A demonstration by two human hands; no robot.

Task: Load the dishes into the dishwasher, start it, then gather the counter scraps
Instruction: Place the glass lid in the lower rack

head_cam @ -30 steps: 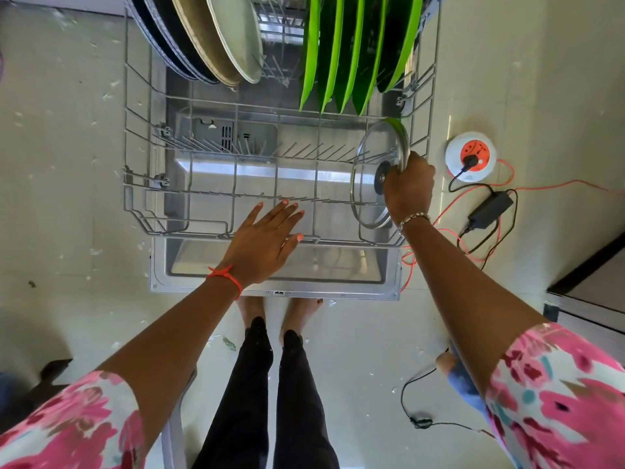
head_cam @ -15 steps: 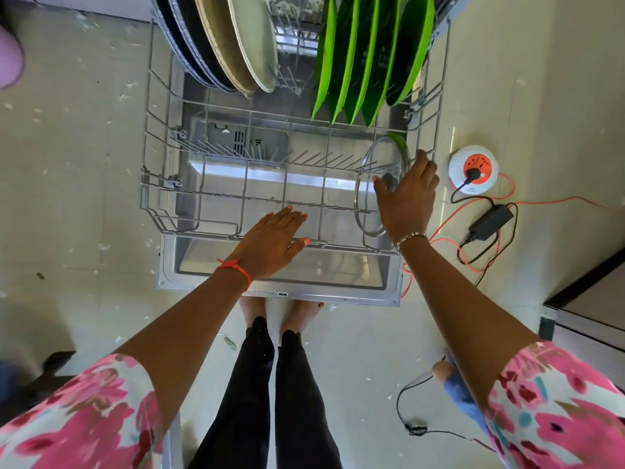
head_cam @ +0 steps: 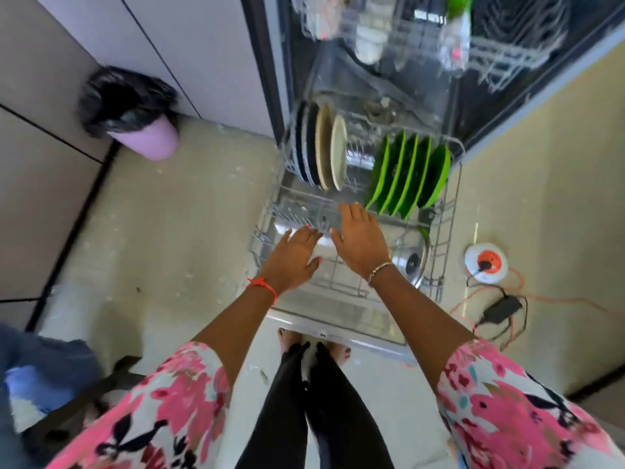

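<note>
The dishwasher's lower rack (head_cam: 451,211) is pulled out over the open door (head_cam: 341,316). Dark and cream plates (head_cam: 323,150) stand at its back left, several green plates (head_cam: 409,174) at its back right. A glass lid (head_cam: 411,260) lies in the rack's right front. My left hand (head_cam: 294,257) and my right hand (head_cam: 360,240) hover side by side over the rack's front middle, both flat with fingers apart and holding nothing. The upper rack (head_cam: 422,35) with cups is blurred at the top.
A pink bin with a black liner (head_cam: 135,113) stands on the floor at the left by the cabinets. A white and orange socket reel (head_cam: 485,260), a black adapter (head_cam: 502,308) and orange cable lie on the floor right of the door. My feet are at the door's front edge.
My right hand has let go of the glass lid and moved left beside my left hand. The lid now lies lower in the rack. The view has tilted up, showing the dishwasher's inside.
</note>
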